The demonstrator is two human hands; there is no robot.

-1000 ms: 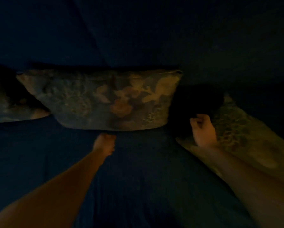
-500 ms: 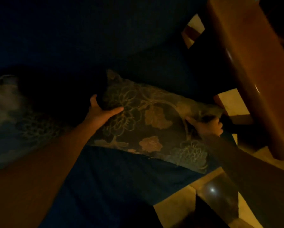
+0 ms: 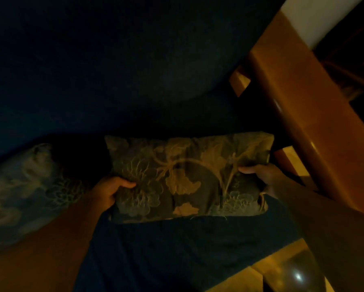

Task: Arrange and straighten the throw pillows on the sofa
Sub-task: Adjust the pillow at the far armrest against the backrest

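The floral pillow stood on the sofa seat, gripped between left hand and right hand, fingers clenched into its ends. It looked soft, light, best held at both edges.

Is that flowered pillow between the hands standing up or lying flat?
Standing up. The flowered pillow shows its whole face, bottom edge on the sofa seat, left hand and right hand gripping its ends.

Two floral throw pillows, one central and one at left; one dark blue sofa; two hands, left and right; one wooden armrest.
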